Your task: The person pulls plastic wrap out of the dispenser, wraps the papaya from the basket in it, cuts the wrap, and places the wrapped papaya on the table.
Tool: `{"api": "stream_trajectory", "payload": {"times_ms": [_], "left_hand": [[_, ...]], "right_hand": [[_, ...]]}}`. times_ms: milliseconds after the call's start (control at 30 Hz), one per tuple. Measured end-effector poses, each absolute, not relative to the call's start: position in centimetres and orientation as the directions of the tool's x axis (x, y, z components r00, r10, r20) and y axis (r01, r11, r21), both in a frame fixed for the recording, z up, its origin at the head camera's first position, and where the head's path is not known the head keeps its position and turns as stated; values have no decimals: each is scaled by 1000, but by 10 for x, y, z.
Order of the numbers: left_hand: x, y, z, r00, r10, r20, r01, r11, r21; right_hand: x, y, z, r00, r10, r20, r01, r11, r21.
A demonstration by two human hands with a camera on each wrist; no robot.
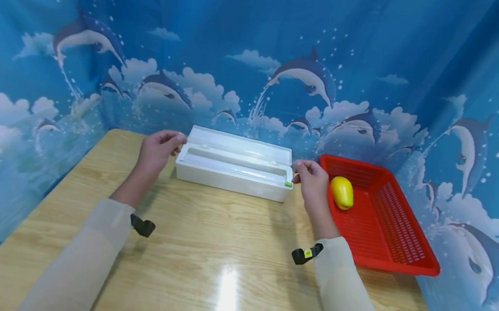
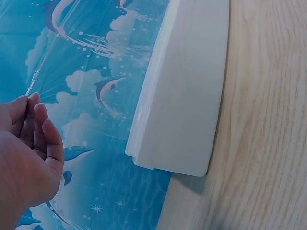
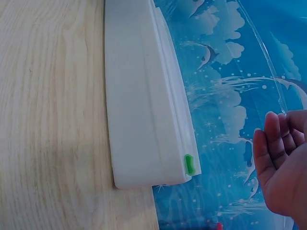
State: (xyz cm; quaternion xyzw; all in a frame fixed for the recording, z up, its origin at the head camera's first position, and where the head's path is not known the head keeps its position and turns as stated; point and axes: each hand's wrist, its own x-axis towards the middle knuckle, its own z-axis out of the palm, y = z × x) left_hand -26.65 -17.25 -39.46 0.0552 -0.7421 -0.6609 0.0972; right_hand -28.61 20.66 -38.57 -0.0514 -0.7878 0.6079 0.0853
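Note:
A long white cling film dispenser (image 1: 232, 180) lies across the table, its lid (image 1: 241, 144) raised at the back. A small green slider (image 1: 288, 184) sits at its front right corner. My left hand (image 1: 155, 153), level with the box's left end, pinches a corner of clear cling film (image 2: 42, 67) between thumb and fingertips. At the right end, my right hand (image 1: 314, 184) pinches the other corner of the film (image 3: 268, 57). Both wrist views show the film's gathered edge drawn taut from the fingertips. Most of the transparent sheet is hard to make out.
A red plastic basket (image 1: 427, 263) stands to the right, close beside my right forearm. Inside it, against the left wall, lies a yellow mango-like fruit (image 1: 342, 193). Blue dolphin-print curtains (image 1: 256, 35) enclose the back and sides of the wooden table (image 1: 198, 254).

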Motion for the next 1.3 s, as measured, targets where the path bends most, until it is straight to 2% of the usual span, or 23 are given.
{"api": "stream_trajectory", "payload": {"times_ms": [300,667,1300], "left_hand": [[-264,-169,-385,-974,-220,55,28,124,992],[-263,-171,-373,-973,-201,118,99,101,990],[-257,-172,-357,-963,-229,144,132,69,989]], "right_hand": [[-283,210,-375,-976,195,93,-41,254,-966],[-277,213,-362,-982,166,87,-47,235,-971],[-280,210,-343,-974,147,171,-128,261,-957]]}}
